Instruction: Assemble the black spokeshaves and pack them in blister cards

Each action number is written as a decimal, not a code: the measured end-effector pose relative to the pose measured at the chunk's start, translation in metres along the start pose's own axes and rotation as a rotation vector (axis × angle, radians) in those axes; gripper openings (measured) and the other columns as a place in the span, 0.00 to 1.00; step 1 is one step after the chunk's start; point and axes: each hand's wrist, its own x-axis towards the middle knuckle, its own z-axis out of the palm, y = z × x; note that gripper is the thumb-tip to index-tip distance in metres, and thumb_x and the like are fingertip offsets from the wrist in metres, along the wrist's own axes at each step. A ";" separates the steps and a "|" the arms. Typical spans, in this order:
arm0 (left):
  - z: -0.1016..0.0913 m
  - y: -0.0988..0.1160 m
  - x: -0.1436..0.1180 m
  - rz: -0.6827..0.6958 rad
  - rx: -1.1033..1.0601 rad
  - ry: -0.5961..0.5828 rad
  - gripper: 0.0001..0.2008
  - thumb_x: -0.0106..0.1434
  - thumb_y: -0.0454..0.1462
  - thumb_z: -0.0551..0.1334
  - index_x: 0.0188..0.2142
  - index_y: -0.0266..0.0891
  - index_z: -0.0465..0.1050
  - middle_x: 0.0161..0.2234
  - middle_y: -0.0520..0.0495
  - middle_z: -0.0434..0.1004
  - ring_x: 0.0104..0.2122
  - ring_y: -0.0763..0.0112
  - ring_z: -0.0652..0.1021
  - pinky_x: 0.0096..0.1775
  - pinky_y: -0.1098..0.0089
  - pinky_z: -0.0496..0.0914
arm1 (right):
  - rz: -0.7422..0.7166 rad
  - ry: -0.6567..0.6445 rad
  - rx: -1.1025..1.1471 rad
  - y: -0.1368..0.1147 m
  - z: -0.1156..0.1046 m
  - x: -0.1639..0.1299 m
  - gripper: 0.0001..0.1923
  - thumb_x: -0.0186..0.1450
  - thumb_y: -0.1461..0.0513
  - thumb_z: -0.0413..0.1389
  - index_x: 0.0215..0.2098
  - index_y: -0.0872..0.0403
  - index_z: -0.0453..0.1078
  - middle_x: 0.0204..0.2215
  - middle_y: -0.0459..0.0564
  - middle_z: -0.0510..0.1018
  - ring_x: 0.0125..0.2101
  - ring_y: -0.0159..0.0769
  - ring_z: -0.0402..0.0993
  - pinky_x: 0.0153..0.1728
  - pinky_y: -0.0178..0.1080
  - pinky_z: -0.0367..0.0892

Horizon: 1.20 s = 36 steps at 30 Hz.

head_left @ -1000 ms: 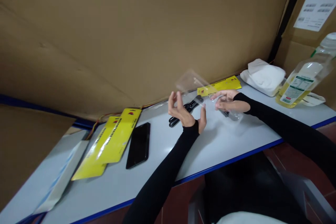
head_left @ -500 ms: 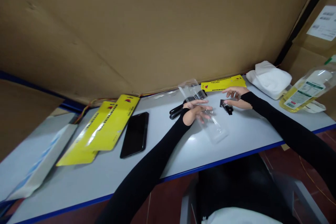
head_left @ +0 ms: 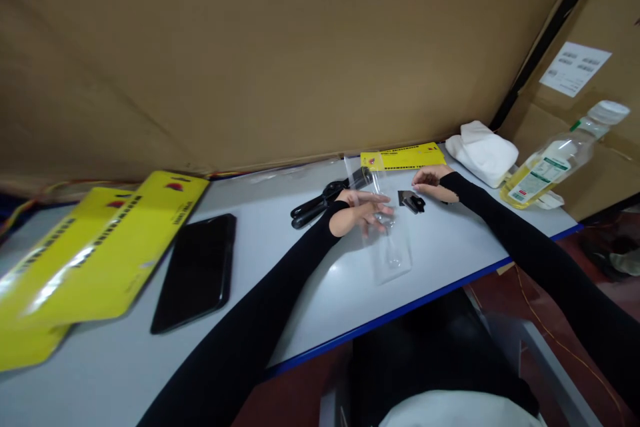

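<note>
Flat on the white table [head_left: 310, 280], a clear sleeve [head_left: 387, 240] lay lengthwise, its far end reaching toward the cardboard wall [head_left: 280, 47]. The left hand [head_left: 363, 210] rested on it palm down, fingers spread and loose, pressing the plastic rather than gripping it. Just right of that, the right hand [head_left: 430, 181] sat near the table's back edge with its fingers curled, fingertips close beside a small black clip [head_left: 411, 201]; whether they touched it could not be told, and nothing was closed in that hand. The clip lay on the table between the two hands, just beside the sleeve.

Behind the left hand lay black pliers [head_left: 320, 202], handles pointing left. A yellow card [head_left: 403, 156] lay against the wall beyond the right hand. Farther right were a folded white cloth [head_left: 481, 152] and, past it, a bottle [head_left: 550, 167] of yellowish liquid tipped on its side. A black phone [head_left: 195, 270] lay face up well left of the hands, with a blurred stack of yellow cards [head_left: 95, 250] beside it. Both arms wore black sleeves. A cardboard box [head_left: 600, 113] with a white label stood at far right.
</note>
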 end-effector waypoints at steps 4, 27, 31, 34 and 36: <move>0.003 0.000 0.004 -0.033 0.037 -0.012 0.20 0.53 0.37 0.72 0.46 0.30 0.81 0.44 0.28 0.86 0.30 0.51 0.87 0.19 0.69 0.73 | 0.052 0.024 -0.112 -0.004 -0.002 -0.003 0.11 0.64 0.55 0.60 0.36 0.54 0.78 0.28 0.47 0.79 0.26 0.30 0.66 0.29 0.34 0.63; 0.033 0.021 -0.011 -0.141 0.274 0.340 0.14 0.59 0.43 0.73 0.38 0.34 0.83 0.35 0.35 0.85 0.21 0.55 0.84 0.10 0.72 0.63 | -0.048 0.079 -0.243 -0.003 -0.008 -0.013 0.13 0.68 0.55 0.61 0.47 0.50 0.81 0.39 0.53 0.80 0.39 0.41 0.74 0.39 0.42 0.68; 0.029 0.019 -0.019 -0.115 0.451 0.374 0.15 0.61 0.46 0.71 0.35 0.35 0.85 0.31 0.39 0.85 0.17 0.62 0.80 0.11 0.73 0.61 | -0.098 0.080 -0.280 0.004 -0.005 -0.014 0.11 0.68 0.55 0.62 0.46 0.49 0.82 0.39 0.52 0.81 0.41 0.43 0.74 0.48 0.46 0.69; 0.028 0.018 -0.027 -0.008 0.689 0.410 0.20 0.66 0.51 0.66 0.31 0.37 0.84 0.24 0.46 0.82 0.11 0.73 0.71 0.13 0.72 0.59 | -0.155 0.092 -0.292 0.008 0.001 -0.014 0.10 0.69 0.56 0.60 0.45 0.48 0.82 0.40 0.52 0.81 0.43 0.44 0.74 0.50 0.48 0.69; 0.027 0.018 -0.032 0.191 0.896 0.460 0.21 0.68 0.51 0.64 0.27 0.38 0.83 0.23 0.48 0.80 0.13 0.77 0.67 0.18 0.72 0.60 | -0.176 0.148 -0.279 0.007 0.004 -0.014 0.10 0.68 0.58 0.60 0.43 0.49 0.82 0.39 0.53 0.81 0.42 0.45 0.74 0.48 0.48 0.70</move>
